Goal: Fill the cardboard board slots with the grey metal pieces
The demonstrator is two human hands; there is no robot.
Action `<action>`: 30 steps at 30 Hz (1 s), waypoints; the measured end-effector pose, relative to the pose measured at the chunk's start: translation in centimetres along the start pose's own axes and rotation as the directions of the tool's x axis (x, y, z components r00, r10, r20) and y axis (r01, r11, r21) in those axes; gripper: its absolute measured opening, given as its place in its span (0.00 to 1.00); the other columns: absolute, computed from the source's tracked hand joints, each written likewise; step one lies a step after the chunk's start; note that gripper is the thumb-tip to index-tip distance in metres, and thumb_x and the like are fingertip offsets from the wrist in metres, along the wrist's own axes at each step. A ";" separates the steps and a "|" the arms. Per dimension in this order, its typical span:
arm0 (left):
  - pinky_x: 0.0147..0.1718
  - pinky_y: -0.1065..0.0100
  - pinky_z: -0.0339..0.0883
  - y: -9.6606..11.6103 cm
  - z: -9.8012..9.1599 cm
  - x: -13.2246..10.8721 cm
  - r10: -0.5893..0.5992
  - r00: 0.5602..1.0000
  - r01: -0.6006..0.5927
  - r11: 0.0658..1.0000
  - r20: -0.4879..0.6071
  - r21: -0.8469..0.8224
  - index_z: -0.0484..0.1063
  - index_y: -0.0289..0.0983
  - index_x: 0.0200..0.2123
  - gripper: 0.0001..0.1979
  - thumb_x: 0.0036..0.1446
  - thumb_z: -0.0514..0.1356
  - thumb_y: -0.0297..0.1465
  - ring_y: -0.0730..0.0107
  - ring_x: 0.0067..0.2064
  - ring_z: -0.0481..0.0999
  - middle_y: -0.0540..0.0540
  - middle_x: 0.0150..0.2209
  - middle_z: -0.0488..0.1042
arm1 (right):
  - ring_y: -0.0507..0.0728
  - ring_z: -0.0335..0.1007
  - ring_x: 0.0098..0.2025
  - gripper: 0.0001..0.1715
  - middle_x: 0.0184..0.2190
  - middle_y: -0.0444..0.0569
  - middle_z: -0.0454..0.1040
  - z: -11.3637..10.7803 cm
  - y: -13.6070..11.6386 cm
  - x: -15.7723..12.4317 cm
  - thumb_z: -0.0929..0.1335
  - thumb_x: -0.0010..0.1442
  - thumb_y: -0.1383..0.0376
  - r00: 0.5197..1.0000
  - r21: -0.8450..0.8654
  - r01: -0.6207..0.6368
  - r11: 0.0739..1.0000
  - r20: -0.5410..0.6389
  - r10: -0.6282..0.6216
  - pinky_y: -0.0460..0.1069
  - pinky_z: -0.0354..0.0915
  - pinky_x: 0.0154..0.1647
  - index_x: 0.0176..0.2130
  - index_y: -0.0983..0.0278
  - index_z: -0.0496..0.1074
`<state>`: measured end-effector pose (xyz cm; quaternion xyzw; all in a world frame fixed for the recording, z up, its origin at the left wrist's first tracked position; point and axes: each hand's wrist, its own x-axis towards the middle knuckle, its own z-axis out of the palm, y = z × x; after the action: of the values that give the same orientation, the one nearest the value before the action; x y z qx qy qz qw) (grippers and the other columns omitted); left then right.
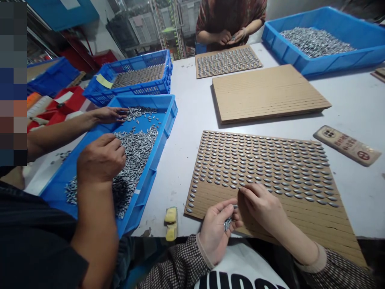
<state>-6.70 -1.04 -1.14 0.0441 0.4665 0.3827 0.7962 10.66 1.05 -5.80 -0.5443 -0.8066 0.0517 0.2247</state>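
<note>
My left hand is curled around several small silver spindle-shaped metal pieces, with one between thumb and forefinger. My right hand is in a pinch, its fingertips at the front row of pieces on a slotted cardboard sheet. What those fingertips hold, if anything, is hidden. Staggered rows of the same pieces cover the far part of the sheet, and a column runs down its left edge. The near part of the sheet shows bare slots.
At left, a co-worker's hands are over a blue tray of loose pieces. Another person works across the table by a filled sheet. Stacked cardboard, a blue bin, a printed case and yellow blocks are around.
</note>
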 end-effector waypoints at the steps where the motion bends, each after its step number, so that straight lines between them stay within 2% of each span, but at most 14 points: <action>1: 0.33 0.71 0.69 0.0 0.0 0.0 0.006 1.000 -0.006 1.000 -0.001 0.001 0.75 0.31 0.41 0.16 0.49 0.68 0.30 0.75 0.31 0.72 0.44 0.33 0.74 | 0.59 0.70 0.42 0.15 0.40 0.55 0.74 -0.2 -0.1 0.0 0.60 0.64 0.72 1.000 0.031 -0.018 0.999 -0.019 0.019 0.52 0.68 0.41 0.43 0.64 0.74; 4: 0.35 0.70 0.69 0.1 0.1 -0.1 0.033 0.999 -0.033 0.999 -0.013 0.014 0.73 0.33 0.36 0.14 0.47 0.69 0.31 0.73 0.33 0.73 0.44 0.34 0.75 | 0.57 0.71 0.41 0.12 0.41 0.53 0.74 -1.5 -0.8 -0.3 0.62 0.65 0.68 0.994 0.276 -0.089 0.957 -0.034 0.102 0.50 0.69 0.40 0.46 0.63 0.72; 6: 0.36 0.69 0.69 0.0 0.3 -0.1 0.045 0.999 -0.044 0.998 -0.020 0.033 0.71 0.34 0.33 0.13 0.47 0.70 0.31 0.73 0.33 0.73 0.45 0.33 0.75 | 0.55 0.72 0.39 0.10 0.40 0.51 0.74 -2.6 -1.5 -0.4 0.63 0.65 0.66 0.989 0.482 -0.145 0.864 0.035 0.146 0.48 0.70 0.36 0.46 0.62 0.70; 8: 0.34 0.71 0.69 -0.1 0.5 0.0 0.047 0.999 -0.046 0.998 -0.006 0.052 0.70 0.33 0.32 0.13 0.47 0.69 0.32 0.74 0.32 0.72 0.46 0.30 0.73 | 0.55 0.73 0.38 0.10 0.39 0.51 0.74 -3.5 -2.2 -0.5 0.63 0.65 0.66 0.988 0.598 -0.150 0.788 0.072 0.133 0.47 0.71 0.36 0.45 0.61 0.70; 9: 0.33 0.71 0.68 -0.2 0.6 0.0 0.042 0.999 -0.042 0.997 0.009 0.059 0.70 0.33 0.32 0.12 0.48 0.69 0.32 0.75 0.31 0.72 0.48 0.29 0.72 | 0.55 0.73 0.39 0.10 0.39 0.51 0.74 -3.9 -2.5 -0.6 0.63 0.65 0.66 0.992 0.617 -0.123 0.777 0.061 0.109 0.47 0.71 0.36 0.45 0.61 0.70; 14: 0.28 0.75 0.66 -0.4 1.3 0.6 0.009 0.996 -0.018 0.995 0.088 0.100 0.70 0.32 0.32 0.11 0.51 0.67 0.33 0.77 0.28 0.70 0.49 0.26 0.70 | 0.56 0.72 0.38 0.10 0.37 0.52 0.74 -4.4 -2.2 -1.3 0.64 0.64 0.68 1.000 0.533 0.023 0.846 -0.017 -0.017 0.48 0.71 0.35 0.44 0.60 0.72; 17: 0.25 0.76 0.64 0.4 1.7 0.9 -0.013 0.998 0.009 0.998 0.061 0.069 0.71 0.32 0.37 0.11 0.54 0.64 0.33 0.75 0.30 0.74 0.45 0.32 0.74 | 0.56 0.72 0.39 0.12 0.38 0.53 0.74 -4.0 -0.7 -2.1 0.64 0.64 0.68 0.996 0.450 0.010 0.893 -0.084 0.032 0.49 0.71 0.37 0.46 0.60 0.72; 20: 0.32 0.71 0.70 1.0 1.9 0.9 0.028 1.000 -0.028 1.000 0.002 -0.006 0.71 0.32 0.43 0.11 0.57 0.59 0.31 0.66 0.38 0.78 0.39 0.42 0.76 | 0.57 0.72 0.41 0.13 0.40 0.52 0.74 -2.9 1.0 -2.5 0.64 0.63 0.70 0.984 0.352 -0.045 0.935 -0.145 0.102 0.50 0.71 0.40 0.46 0.60 0.72; 23: 0.39 0.66 0.71 0.8 1.9 0.6 -0.036 0.999 0.036 0.999 -0.004 -0.027 0.69 0.31 0.45 0.12 0.57 0.58 0.28 0.62 0.42 0.79 0.36 0.43 0.76 | 0.56 0.71 0.41 0.13 0.39 0.51 0.74 -1.6 1.8 -2.3 0.63 0.64 0.71 0.987 0.277 -0.042 0.960 -0.137 0.083 0.51 0.70 0.40 0.45 0.60 0.73; 25: 0.39 0.66 0.71 0.5 2.0 0.5 -0.061 0.998 0.061 0.998 -0.005 -0.014 0.68 0.32 0.44 0.11 0.57 0.58 0.28 0.63 0.40 0.79 0.37 0.41 0.77 | 0.56 0.71 0.41 0.14 0.40 0.52 0.74 -0.9 2.0 -2.0 0.62 0.64 0.72 0.990 0.212 -0.031 0.977 -0.131 0.060 0.51 0.69 0.40 0.44 0.61 0.73; 30: 0.38 0.67 0.71 0.0 2.2 0.5 -0.031 0.999 0.032 0.999 -0.011 0.036 0.66 0.34 0.40 0.09 0.58 0.59 0.32 0.64 0.37 0.79 0.39 0.38 0.77 | 0.57 0.70 0.42 0.15 0.42 0.54 0.74 -0.1 2.0 -1.8 0.60 0.65 0.72 0.997 0.081 -0.008 0.997 -0.079 0.014 0.50 0.68 0.39 0.45 0.64 0.74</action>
<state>-4.90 -0.11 -0.25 0.0491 0.4781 0.3619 0.7988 13.00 0.19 -6.92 -0.5409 -0.7911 0.0639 0.2782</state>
